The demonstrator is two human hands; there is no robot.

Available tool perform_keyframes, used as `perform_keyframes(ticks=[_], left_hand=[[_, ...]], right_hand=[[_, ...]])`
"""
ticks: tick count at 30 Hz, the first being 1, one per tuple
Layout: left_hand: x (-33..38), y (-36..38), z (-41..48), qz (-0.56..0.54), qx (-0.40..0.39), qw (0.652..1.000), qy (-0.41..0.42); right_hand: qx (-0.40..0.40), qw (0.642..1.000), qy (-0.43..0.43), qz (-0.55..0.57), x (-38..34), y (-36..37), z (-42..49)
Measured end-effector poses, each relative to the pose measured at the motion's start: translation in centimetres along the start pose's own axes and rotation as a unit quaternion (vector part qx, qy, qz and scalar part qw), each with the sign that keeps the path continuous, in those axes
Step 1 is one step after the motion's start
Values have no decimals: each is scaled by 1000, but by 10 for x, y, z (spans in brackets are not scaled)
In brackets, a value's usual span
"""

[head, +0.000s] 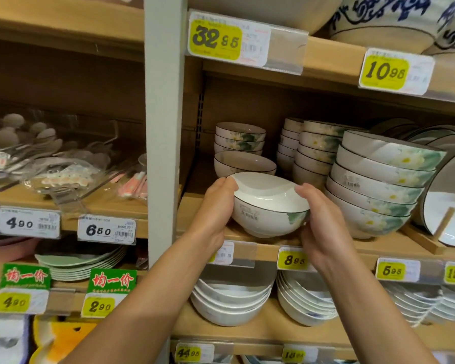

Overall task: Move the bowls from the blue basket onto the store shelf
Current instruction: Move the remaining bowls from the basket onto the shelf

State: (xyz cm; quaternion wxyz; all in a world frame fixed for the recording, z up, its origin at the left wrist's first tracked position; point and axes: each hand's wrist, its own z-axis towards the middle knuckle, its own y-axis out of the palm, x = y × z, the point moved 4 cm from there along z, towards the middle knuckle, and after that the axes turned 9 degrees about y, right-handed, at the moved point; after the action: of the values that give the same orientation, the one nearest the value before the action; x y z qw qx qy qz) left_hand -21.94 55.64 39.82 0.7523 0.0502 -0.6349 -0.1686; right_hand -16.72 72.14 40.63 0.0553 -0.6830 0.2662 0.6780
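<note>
A white bowl (267, 206) with a dark rim, a green flower print and a barcode sticker sits at the front edge of the wooden store shelf (268, 249), tilted a little. My left hand (216, 208) grips its left side and my right hand (323, 222) cups its right side. Just behind it stands a single matching bowl (243, 162). The blue basket is out of view.
A tall stack of larger flower bowls (376, 185) stands right beside my right hand. Smaller bowl stacks (313, 151) fill the back. A plate (449, 203) leans on a wooden stand at right. A grey upright post (164, 127) borders the left. White bowls (231, 300) sit below.
</note>
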Motion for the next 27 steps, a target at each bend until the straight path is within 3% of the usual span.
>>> perform_keyframes(ticks=[2, 8, 11, 15, 18, 20, 27], left_hand=[[-2, -1, -2, 12, 6, 1000, 11], [1, -5, 3, 30, 34, 999, -30], [0, 0, 3, -32, 14, 998, -45], [-4, -2, 2, -3, 18, 1000, -24], [-1, -6, 4, 41, 29, 998, -23], [1, -7, 5, 18, 47, 998, -37], [-3, 2, 2, -23, 23, 999, -23]], right_hand=[[-4, 1000, -11, -9, 4, 3, -4], [-33, 986, 140, 80, -9, 7, 6], [-6, 994, 87, 60, -6, 5, 3], [8, 1000, 17, -4, 1, 6, -8], [-36, 993, 106, 41, -6, 10, 3], [-24, 987, 139, 81, -9, 7, 11], [24, 999, -22, -18, 4, 2, 0]])
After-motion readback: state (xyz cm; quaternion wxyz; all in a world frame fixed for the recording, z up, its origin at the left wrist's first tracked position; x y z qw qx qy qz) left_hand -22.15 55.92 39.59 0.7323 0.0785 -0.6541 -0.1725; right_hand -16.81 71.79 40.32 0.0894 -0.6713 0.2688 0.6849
